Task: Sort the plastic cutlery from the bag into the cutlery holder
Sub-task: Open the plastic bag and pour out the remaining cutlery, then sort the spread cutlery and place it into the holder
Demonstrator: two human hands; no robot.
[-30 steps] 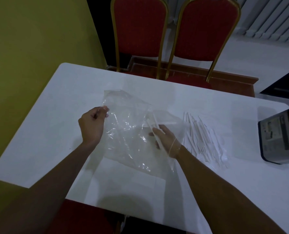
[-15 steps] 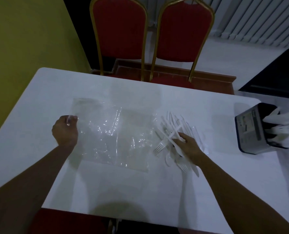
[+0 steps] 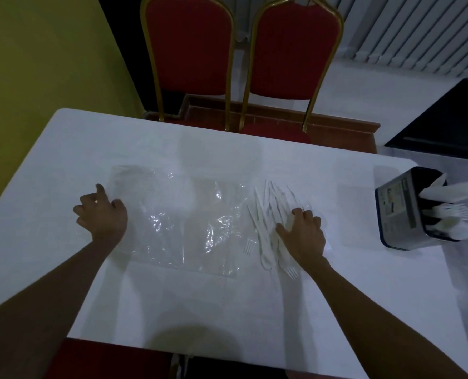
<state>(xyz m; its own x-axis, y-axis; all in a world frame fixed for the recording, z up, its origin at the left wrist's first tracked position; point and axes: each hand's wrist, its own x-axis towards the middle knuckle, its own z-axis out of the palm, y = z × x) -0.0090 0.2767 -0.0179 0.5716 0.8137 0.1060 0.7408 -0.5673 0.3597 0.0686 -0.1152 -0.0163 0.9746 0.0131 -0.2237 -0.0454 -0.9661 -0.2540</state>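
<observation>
A clear plastic bag (image 3: 178,220) lies flat and empty on the white table (image 3: 227,310). My left hand (image 3: 101,214) hovers at the bag's left edge, fingers loosely spread, holding nothing. To the right of the bag lies a pile of white plastic cutlery (image 3: 268,214), forks, knives and spoons mixed. My right hand (image 3: 302,233) rests on the pile's right side with fingers bent down onto the pieces. A dark cutlery holder (image 3: 402,209) stands at the table's right edge with several white pieces in it.
Two red chairs with gold frames (image 3: 241,50) stand behind the table's far edge. A yellow wall (image 3: 35,64) runs along the left. A red seat (image 3: 109,362) shows below the near edge.
My left hand let go of the bag's corner and opened. The bag now lies flat. My right hand shifted slightly on the cutlery pile, and the view swung right.
</observation>
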